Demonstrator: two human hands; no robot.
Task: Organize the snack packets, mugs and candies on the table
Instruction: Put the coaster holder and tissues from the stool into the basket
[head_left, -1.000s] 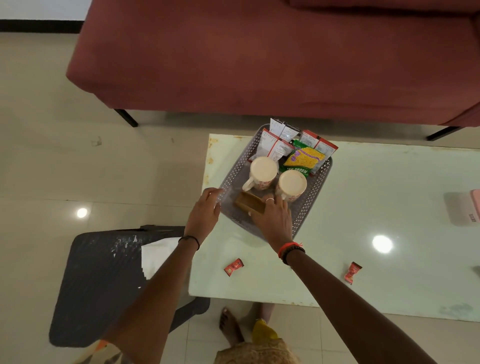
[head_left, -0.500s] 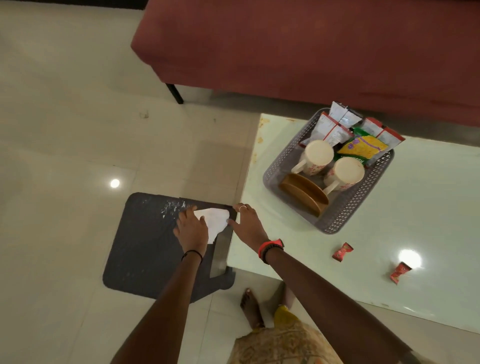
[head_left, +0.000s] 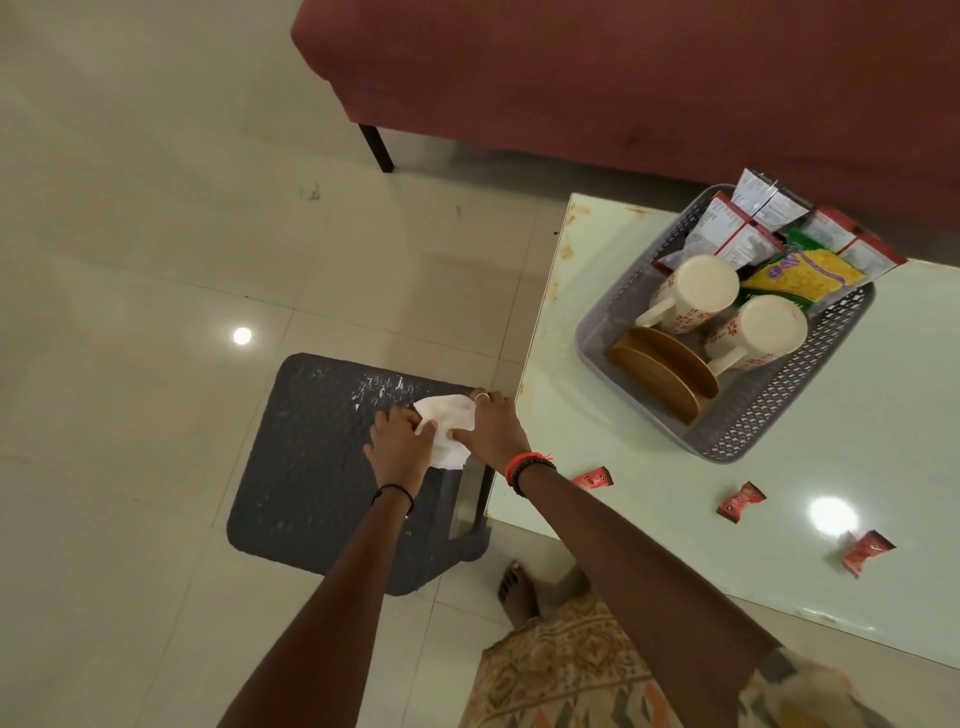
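Both hands at the stool: we are gripping a white tissue (head_left: 447, 423) with left hand (head_left: 397, 447) and right hand (head_left: 491, 431); the red candies (head_left: 740, 500) are lying to the right of this grip on the table (head_left: 883, 545), nearer the right hand.

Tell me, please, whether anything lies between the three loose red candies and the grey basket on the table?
Nothing visible does: only bare table separates the candies from the basket. The left hand and right hand are over at the dark stool, both holding a white tissue.
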